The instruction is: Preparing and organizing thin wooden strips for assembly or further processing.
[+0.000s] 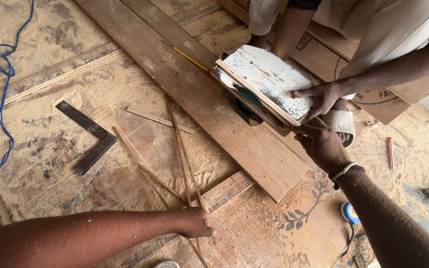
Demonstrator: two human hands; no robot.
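Note:
My right hand (321,144) grips the near edge of a white, paint-speckled board (264,74) that lies tilted across a long brown plank (194,99). Another person's hand (319,97) presses down on the same board from the far side. A green, rounded tool part (249,98) shows under the board. My left hand (199,223) is a closed fist resting on the sawdust-covered plywood floor, on top of thin wooden strips (179,149). Whether it grips one is unclear.
A dark metal framing square (88,136) lies at left, and a blue cord (3,89) runs down the far left. A blue tape measure (349,213) and a red pencil (390,153) lie at right. The other person's sandalled foot (341,124) stands beside the board.

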